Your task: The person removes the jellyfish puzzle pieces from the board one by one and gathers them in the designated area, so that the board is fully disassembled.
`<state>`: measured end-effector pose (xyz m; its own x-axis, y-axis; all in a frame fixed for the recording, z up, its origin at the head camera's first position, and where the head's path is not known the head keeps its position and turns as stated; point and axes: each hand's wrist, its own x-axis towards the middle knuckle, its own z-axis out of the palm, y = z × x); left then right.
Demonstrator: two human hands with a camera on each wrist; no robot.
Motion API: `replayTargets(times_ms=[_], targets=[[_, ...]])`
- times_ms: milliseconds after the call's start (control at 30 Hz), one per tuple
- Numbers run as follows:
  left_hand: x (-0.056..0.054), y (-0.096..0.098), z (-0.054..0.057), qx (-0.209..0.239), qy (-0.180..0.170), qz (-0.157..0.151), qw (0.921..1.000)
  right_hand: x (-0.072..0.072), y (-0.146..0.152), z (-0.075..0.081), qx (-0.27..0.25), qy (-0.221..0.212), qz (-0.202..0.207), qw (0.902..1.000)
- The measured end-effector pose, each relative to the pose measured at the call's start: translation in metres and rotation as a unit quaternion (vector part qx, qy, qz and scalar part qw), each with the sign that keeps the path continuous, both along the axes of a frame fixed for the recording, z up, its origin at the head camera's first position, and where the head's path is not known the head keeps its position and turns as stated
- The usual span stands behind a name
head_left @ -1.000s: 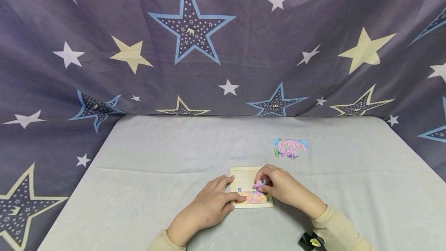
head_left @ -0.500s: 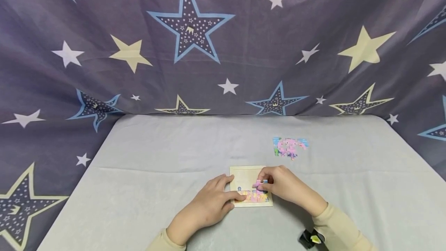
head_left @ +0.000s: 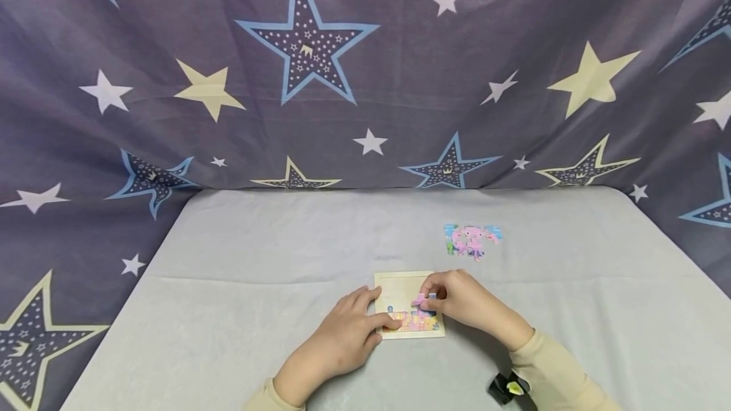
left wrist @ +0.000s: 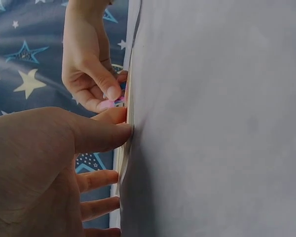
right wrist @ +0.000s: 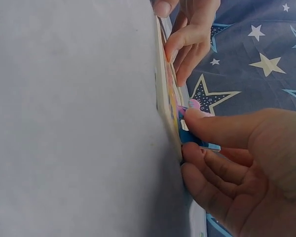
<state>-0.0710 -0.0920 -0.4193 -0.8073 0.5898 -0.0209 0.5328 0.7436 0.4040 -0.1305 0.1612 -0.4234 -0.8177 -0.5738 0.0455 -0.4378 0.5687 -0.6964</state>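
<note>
A small wooden jigsaw tray (head_left: 395, 285) lies on the cloth, its lower rows filled with colourful pieces. My left hand (head_left: 349, 330) rests at its left side with fingers spread; the index finger or thumb lies over the filled pieces, and other fingertips touch the left rim. Over the right part of the tray, my right hand (head_left: 471, 300) pinches a pink and blue jigsaw piece (head_left: 421, 299) between thumb and fingers. In the right wrist view the piece's blue part (right wrist: 186, 136) stands tilted against the tray. Its lower edge is partly hidden by the fingertips.
Several joined or close-lying pink and blue jigsaw pieces (head_left: 469, 241) lie beyond the tray to the right. A black object with a yellow-green spot (head_left: 502, 389) is by the right sleeve. A starry curtain (head_left: 342, 125) borders the back of the grey cloth-covered surface (head_left: 257, 240).
The head view has shifted slightly. Both hands stay nearly in place, the right one still pinching the jigsaw piece at the same part of the tray.
</note>
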Motion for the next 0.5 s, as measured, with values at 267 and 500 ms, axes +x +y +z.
replayTargets(times_ms=[267,500], targets=[[0.0016,0.0036,-0.0013,-0.012,-0.001,0.014,0.9998,-0.0055,0.0048,-0.0056,-0.035,-0.041,0.005,0.9985],[0.0022,0.0035,-0.0011,-0.016,0.006,0.013,0.9998,-0.0076,0.0046,-0.0052,-0.032,-0.055,0.003,0.9980]])
